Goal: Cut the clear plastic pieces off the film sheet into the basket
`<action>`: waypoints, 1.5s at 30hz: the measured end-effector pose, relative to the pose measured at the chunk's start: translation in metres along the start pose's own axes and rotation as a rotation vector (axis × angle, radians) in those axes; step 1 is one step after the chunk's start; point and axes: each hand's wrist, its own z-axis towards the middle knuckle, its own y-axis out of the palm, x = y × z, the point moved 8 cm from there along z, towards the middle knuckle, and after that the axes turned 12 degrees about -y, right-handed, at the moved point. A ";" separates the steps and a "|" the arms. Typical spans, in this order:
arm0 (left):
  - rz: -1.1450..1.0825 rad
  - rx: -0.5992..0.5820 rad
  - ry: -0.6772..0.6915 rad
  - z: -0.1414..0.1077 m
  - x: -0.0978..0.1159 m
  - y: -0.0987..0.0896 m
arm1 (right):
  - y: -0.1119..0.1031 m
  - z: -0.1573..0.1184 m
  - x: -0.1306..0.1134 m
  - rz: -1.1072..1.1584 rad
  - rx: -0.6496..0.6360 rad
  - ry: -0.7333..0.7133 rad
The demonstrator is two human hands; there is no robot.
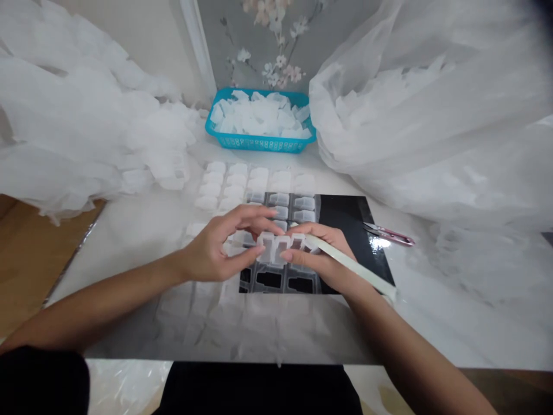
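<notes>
Pinching a moulded strip of white plastic pieces (279, 245) over the black mat (343, 216), near the desk's front edge, I had my left fingers (246, 214) closed on one end and my right fingers (313, 231) curled around the other, a long white plastic stick (358, 270) held there too. Bending too hard could have snapped a piece badly, and a slip could have flicked it toward the pink-handled snips (389, 234) — or lost it in the white plastic bag (423, 115).

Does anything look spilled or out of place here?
Yes: white plastic pieces seem to spill out of the left sheer bag onto the tabletop, loose and heaped, unlike the neat rows beside the black mat.
</notes>
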 end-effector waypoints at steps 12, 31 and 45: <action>0.202 0.017 0.306 -0.013 0.033 0.012 | 0.006 -0.008 -0.029 -0.093 -0.024 -0.267; 0.548 0.546 0.158 0.136 0.023 -0.106 | 0.012 0.185 -0.106 -0.447 0.106 -0.718; 0.467 0.361 -0.179 0.048 -0.071 -0.129 | 0.021 0.120 -0.047 -0.215 0.029 -0.376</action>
